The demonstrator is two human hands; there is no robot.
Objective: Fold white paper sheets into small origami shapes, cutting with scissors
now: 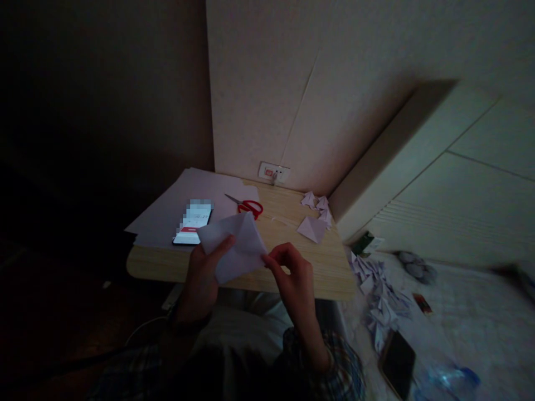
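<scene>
One folded paper (236,256), white, is up in the air over the near edge of the bench (330,278). Left hand (204,275) grips its left side, thumb laid on top; right hand (296,273) pinches the right corner between thumb and finger. Hands are apart, both closed on the same piece.

Bench, left: large white sheets (161,214), a phone (192,225) lying on them, screen lit. Scissors (241,206), red-handled, lie just beyond the held paper, blades toward the far left. Far right corner: small folded pieces (309,199) in a cluster, a flat folded square (312,229) near them. Wall socket (273,172) sits behind.

Bed (472,317), to the right: a heap of folded paper (382,295), a dark slab (398,362) below it, clear plastic (449,379) with blue, too dim to identify.
</scene>
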